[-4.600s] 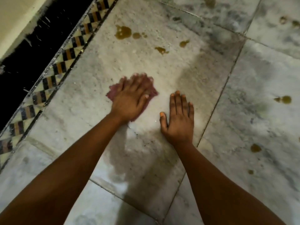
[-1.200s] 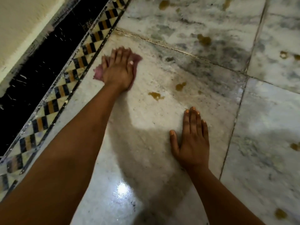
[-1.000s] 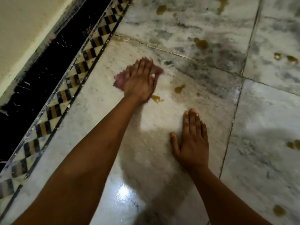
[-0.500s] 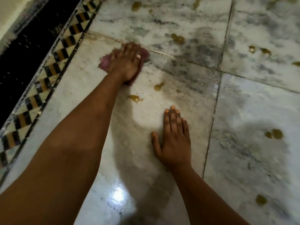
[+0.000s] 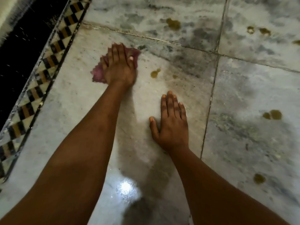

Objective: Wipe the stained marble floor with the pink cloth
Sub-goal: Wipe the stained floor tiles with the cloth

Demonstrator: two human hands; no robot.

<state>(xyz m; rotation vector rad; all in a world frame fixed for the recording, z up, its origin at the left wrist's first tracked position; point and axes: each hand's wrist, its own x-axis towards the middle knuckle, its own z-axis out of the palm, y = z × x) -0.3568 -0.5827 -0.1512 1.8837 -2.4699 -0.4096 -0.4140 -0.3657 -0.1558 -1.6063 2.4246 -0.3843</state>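
My left hand (image 5: 119,67) presses flat on the crumpled pink cloth (image 5: 98,74), which pokes out to the left and above my fingers on the marble floor (image 5: 170,82). A small brown stain (image 5: 155,73) lies just right of that hand. My right hand (image 5: 170,125) rests palm down on the same tile, fingers together, holding nothing. More brown stains sit on the far tile (image 5: 173,24), at upper right (image 5: 258,30), on the right tile (image 5: 272,114) and lower right (image 5: 259,178).
A checkered black, orange and white border strip (image 5: 40,75) runs diagonally along the left, with a black band (image 5: 19,38) and pale wall beyond it. Tile joints (image 5: 211,98) cross the floor. A light glare (image 5: 125,187) shines on the wet tile near me.
My left hand with the cloth has slid back toward me and slightly right from the tile joint; the stain nearest it is gone. My right hand stays planted.
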